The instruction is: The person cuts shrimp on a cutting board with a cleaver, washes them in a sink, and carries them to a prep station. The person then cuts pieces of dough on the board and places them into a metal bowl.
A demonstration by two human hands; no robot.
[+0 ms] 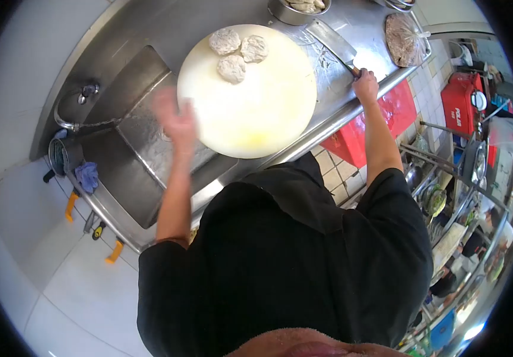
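My right hand is closed on the dark handle of a cleaver, whose wide blade lies on the steel counter. My left hand is blurred by motion at the left rim of a thick round white cutting board. Its fingers look spread, and I see nothing in it. On the far left part of the board sit three pale, rough round lumps, close together; I cannot tell whether they are dough or minced meat.
A steel sink with a tap lies left. Behind the board stands a metal bowl of pale pieces. A plastic bag of brownish stuff is far right. Below the counter edge is a red container; metal shelving stands right.
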